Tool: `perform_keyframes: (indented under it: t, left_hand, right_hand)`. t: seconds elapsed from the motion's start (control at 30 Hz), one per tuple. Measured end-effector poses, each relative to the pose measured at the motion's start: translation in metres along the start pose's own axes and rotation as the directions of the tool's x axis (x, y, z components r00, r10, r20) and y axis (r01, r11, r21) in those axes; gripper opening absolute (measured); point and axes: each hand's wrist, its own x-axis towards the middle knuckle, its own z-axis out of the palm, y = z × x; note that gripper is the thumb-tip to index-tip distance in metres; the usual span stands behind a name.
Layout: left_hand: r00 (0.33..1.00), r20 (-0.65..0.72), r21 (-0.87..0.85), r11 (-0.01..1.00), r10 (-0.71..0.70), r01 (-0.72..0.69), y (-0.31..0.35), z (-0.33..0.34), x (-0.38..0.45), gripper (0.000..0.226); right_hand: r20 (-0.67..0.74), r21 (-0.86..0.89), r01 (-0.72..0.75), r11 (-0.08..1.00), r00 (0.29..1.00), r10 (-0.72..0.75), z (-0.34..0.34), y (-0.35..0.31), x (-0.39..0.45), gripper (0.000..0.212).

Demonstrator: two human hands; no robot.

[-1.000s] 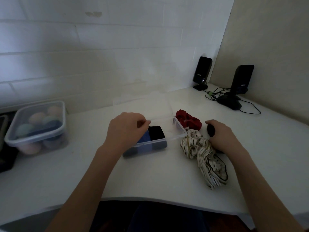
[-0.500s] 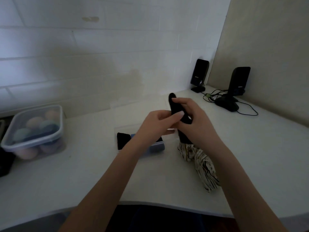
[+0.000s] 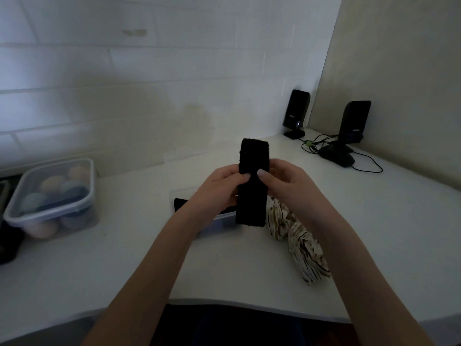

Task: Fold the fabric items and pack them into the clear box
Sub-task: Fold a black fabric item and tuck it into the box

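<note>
While the left hand [image 3: 219, 182] and right hand [image 3: 287, 179] each keep a closed thumb-and-finger grip on the flat black fabric strip [image 3: 252, 182] held upright above the white bench [image 3: 129, 258], fold it evenly in half before lowering it toward the small clear plastic box [image 3: 214, 219] at six o'clock, avoiding the striped cream cloth [image 3: 296, 240].

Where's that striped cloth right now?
In the head view, the striped cloth lies crumpled on the white table, right of the clear box, below the right hand.
</note>
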Motion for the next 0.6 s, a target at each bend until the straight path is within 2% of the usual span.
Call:
perform_keyframes:
  t: [0.07, 0.17, 0.23, 0.33, 0.47, 0.53, 0.6]
  left_hand:
    - [0.998, 0.060, -0.019, 1.000, -0.006, 0.007, 0.001, 0.000, -0.002, 0.021]
    - [0.989, 0.150, 0.080, 0.997, 0.007, -0.019, -0.002, 0.001, -0.004, 0.022]
    - [0.989, 0.145, 0.107, 0.994, 0.019, -0.035, -0.005, 0.001, -0.004, 0.025]
    - [0.990, 0.139, 0.052, 0.998, 0.028, -0.036, -0.005, 0.000, -0.004, 0.021]
    - [0.987, -0.014, 0.172, 0.973, 0.159, -0.154, -0.005, 0.001, -0.004, 0.017]
    - [0.955, -0.104, 0.354, 0.908, 0.278, -0.226, -0.004, 0.001, -0.002, 0.017]
    - [0.902, -0.237, 0.518, 0.833, 0.360, -0.196, -0.005, 0.001, -0.001, 0.024]
  right_hand:
    - [-0.008, 0.025, 0.020, 1.000, 1.000, -0.020, 0.002, 0.000, 0.000, 0.024]
    - [-0.042, 0.019, 0.055, 0.998, 0.998, -0.054, 0.004, 0.000, 0.001, 0.021]
    - [-0.058, 0.030, 0.079, 0.996, 0.995, -0.077, 0.006, -0.001, 0.001, 0.021]
    - [-0.085, 0.037, 0.150, 0.988, 0.986, -0.146, 0.004, -0.004, 0.000, 0.023]
    - [-0.069, -0.009, 0.227, 0.974, 0.971, -0.227, 0.004, -0.009, -0.004, 0.018]
    - [-0.073, -0.054, 0.267, 0.962, 0.960, -0.270, 0.004, -0.010, -0.006, 0.012]
    - [-0.069, -0.097, 0.306, 0.947, 0.947, -0.313, 0.003, -0.009, -0.008, 0.015]
